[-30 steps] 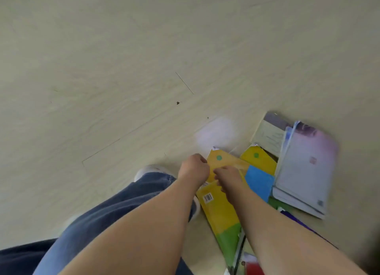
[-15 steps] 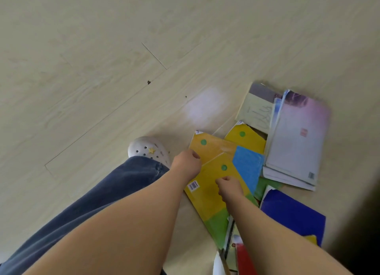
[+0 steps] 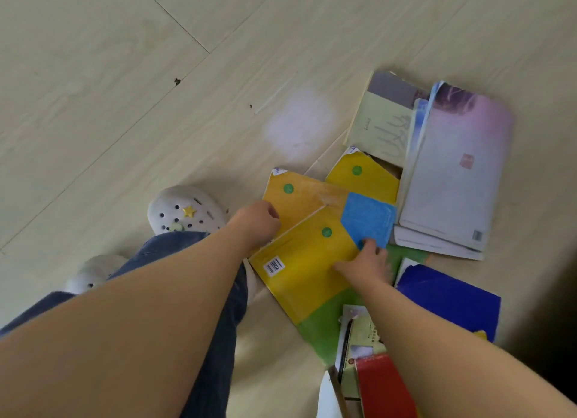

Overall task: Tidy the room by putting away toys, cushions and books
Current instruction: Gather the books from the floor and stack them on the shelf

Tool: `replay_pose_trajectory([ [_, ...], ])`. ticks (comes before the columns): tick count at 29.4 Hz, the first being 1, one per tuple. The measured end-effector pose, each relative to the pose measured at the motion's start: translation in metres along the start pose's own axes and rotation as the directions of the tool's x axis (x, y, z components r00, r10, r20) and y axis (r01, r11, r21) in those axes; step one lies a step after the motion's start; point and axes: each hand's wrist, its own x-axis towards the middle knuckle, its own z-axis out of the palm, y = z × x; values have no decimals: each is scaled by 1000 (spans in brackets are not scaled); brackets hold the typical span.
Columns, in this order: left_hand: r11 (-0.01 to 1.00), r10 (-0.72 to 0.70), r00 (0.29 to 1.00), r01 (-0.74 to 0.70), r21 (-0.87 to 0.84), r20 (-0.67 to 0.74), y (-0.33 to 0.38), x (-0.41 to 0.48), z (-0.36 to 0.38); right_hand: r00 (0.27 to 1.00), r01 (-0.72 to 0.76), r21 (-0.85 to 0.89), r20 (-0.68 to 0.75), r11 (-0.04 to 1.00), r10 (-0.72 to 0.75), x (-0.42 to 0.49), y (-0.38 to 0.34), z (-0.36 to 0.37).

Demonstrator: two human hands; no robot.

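Note:
Several books lie scattered on the pale wood floor. On top is a yellow book (image 3: 306, 261) with a green end, a blue corner and a barcode. My left hand (image 3: 256, 224) is curled at its left edge and grips it. My right hand (image 3: 365, 264) rests on its right side, thumb and a finger stretched over the cover near the blue corner. A second yellow book (image 3: 306, 196) and a third yellow book (image 3: 365, 180) lie partly underneath.
A pale purple book (image 3: 452, 174) and a pale green book (image 3: 381, 127) lie at the far right. A dark blue book (image 3: 449, 299) and a red book (image 3: 384, 389) are under my right forearm. My white clogs (image 3: 184, 211) stand left of the pile.
My right hand has slid right across the yellow cover to the blue corner. The left hand stays at the book's left edge. The view has tilted down, showing more books and both shoes.

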Motion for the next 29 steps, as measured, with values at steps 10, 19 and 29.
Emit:
replay_pose_trajectory([
  [10,992,18,1000,-19,-126,-5,-6,24,6,975,217,-200,-5,955,-223,27,-4,15],
  [19,977,-16,998,3,-213,-57,-17,23,5,816,532,-45,-238,845,-527,19,-55,1],
  [29,962,-15,996,-9,-274,-84,-28,38,-22,908,322,-566,-41,759,-416,43,-90,-14],
])
